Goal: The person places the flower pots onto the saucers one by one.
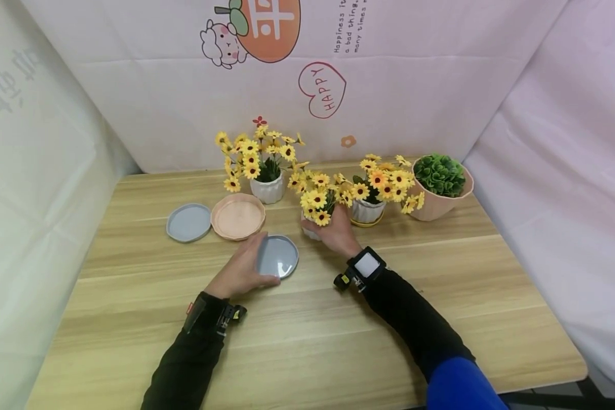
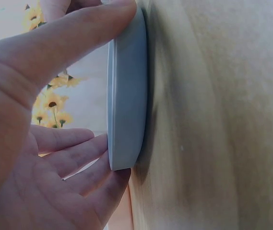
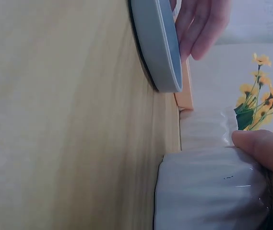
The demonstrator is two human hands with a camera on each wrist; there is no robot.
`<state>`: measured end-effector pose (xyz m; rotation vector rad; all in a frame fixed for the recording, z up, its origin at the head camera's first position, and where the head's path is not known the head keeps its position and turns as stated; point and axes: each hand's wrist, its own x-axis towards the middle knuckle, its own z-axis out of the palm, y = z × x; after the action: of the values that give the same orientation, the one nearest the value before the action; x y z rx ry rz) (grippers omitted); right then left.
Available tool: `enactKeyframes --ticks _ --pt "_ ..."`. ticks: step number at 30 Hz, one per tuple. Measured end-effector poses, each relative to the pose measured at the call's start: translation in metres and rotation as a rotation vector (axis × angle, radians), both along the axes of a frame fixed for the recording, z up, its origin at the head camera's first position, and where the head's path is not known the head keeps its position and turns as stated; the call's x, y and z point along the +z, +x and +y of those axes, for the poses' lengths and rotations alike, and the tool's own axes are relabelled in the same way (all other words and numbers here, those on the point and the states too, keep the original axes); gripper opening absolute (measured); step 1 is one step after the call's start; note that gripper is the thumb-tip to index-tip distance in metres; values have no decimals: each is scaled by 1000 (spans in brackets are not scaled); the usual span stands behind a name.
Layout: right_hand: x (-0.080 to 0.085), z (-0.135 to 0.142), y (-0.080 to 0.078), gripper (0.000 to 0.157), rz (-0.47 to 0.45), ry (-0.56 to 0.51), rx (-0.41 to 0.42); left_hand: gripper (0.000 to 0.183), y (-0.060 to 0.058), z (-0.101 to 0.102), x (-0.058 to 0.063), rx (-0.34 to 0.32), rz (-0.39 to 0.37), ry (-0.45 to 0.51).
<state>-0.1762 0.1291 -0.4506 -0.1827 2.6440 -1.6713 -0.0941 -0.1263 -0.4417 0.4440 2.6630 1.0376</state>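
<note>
My left hand (image 1: 242, 267) grips a round grey-blue saucer (image 1: 279, 257) by its rim, thumb on the near side and fingers round the far side. In the left wrist view the saucer (image 2: 129, 96) stands close over the wooden surface. My right hand (image 1: 340, 232) holds a small white pot (image 1: 311, 231) of yellow daisies (image 1: 318, 199), just right of and behind the saucer. The right wrist view shows the thumb at the rim of this ribbed pot (image 3: 213, 189), whose base is right at the table.
Left of the hands lie a second grey-blue saucer (image 1: 188, 222) and a peach saucer (image 1: 238, 216). Another white daisy pot (image 1: 267, 189) stands behind. To the right, a daisy pot (image 1: 367, 211) sits on a yellow saucer, beside a peach pot (image 1: 435, 205) with a green plant.
</note>
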Motion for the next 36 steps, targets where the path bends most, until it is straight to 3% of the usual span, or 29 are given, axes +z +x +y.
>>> enactKeyframes --ticks 13,20,30,36 --pt "4 5 20 87 -65 43 28 119 -1 -1 -1 5 -9 0" --pt "2 7 26 76 5 -26 97 119 -1 -2 -1 3 -5 4" --pt "4 10 35 73 1 -26 105 119 -4 -2 1 -2 -6 0" --pt "2 11 43 69 21 -15 130 121 -1 -4 -5 5 -12 20"
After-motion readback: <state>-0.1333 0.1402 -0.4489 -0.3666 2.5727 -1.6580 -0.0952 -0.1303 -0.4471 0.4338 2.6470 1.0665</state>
